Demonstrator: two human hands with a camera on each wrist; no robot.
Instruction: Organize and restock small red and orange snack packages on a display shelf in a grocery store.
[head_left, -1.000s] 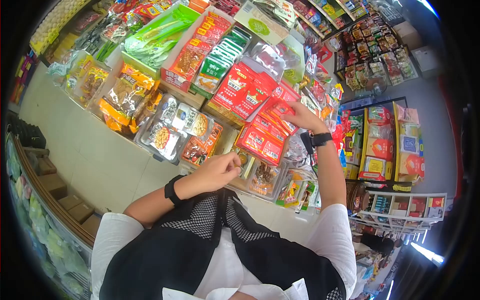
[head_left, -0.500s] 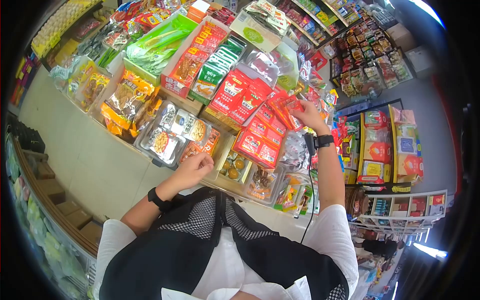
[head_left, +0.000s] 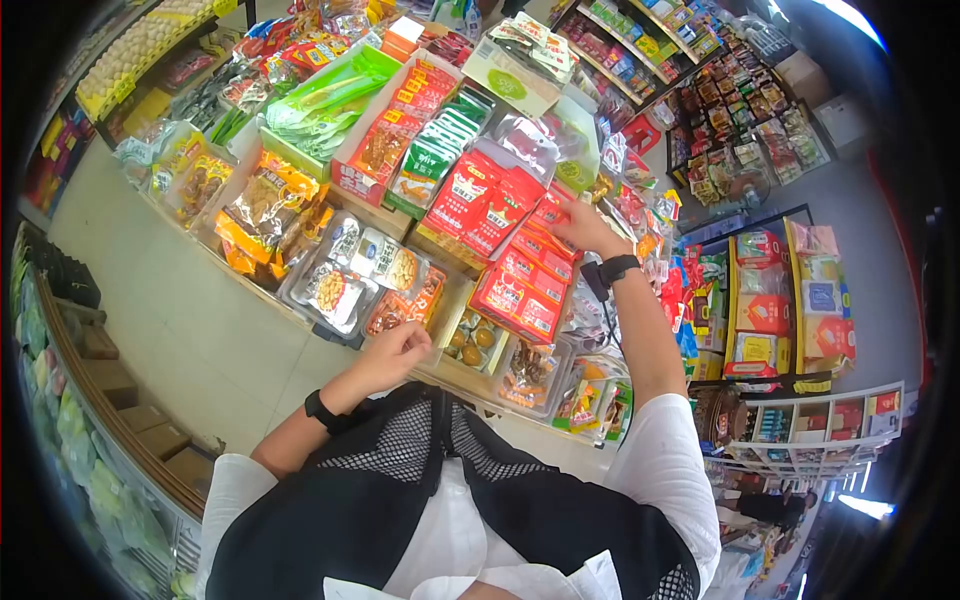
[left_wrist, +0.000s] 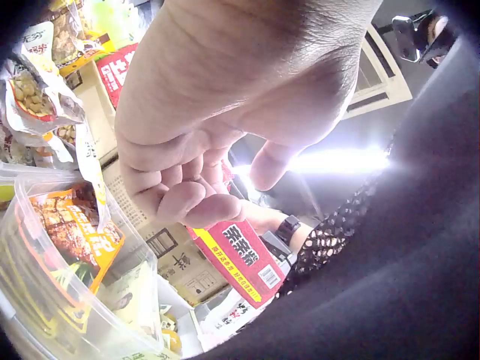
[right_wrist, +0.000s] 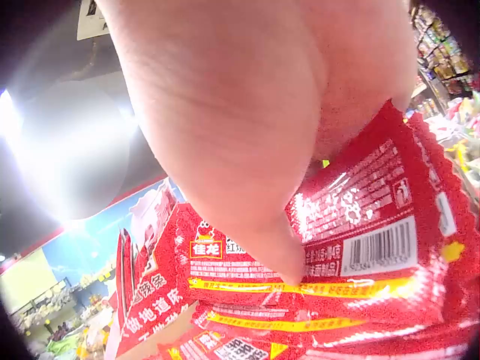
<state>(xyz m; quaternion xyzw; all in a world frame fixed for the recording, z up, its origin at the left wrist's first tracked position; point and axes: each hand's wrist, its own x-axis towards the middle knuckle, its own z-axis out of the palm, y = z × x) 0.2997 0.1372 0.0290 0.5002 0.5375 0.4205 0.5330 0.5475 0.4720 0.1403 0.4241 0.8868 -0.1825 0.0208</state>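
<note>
My right hand (head_left: 588,230) is at the back of the open red box of snack packets (head_left: 520,295). Between thumb and fingers it pinches a red snack packet (right_wrist: 360,210), whose barcode faces the right wrist camera; the fingertips are hidden behind it. More red packets (right_wrist: 247,330) lie under the thumb. My left hand (head_left: 393,358) hovers at the near edge of the display, fingers loosely curled and holding nothing. Below it are a clear tub with an orange snack packet (left_wrist: 75,232) and the tray of brown eggs (head_left: 470,338).
Left of the red box stand larger red bags (head_left: 480,205), green packets (head_left: 440,145) and clear packs of peanuts (head_left: 340,290). A clear tub of brown snacks (head_left: 530,370) sits at the front. Shelves (head_left: 770,300) of packaged goods line the right side.
My right hand lifted a red packet to the right of the box, then came back left over the box. My left hand drew back left from the egg tray, uncovering it.
</note>
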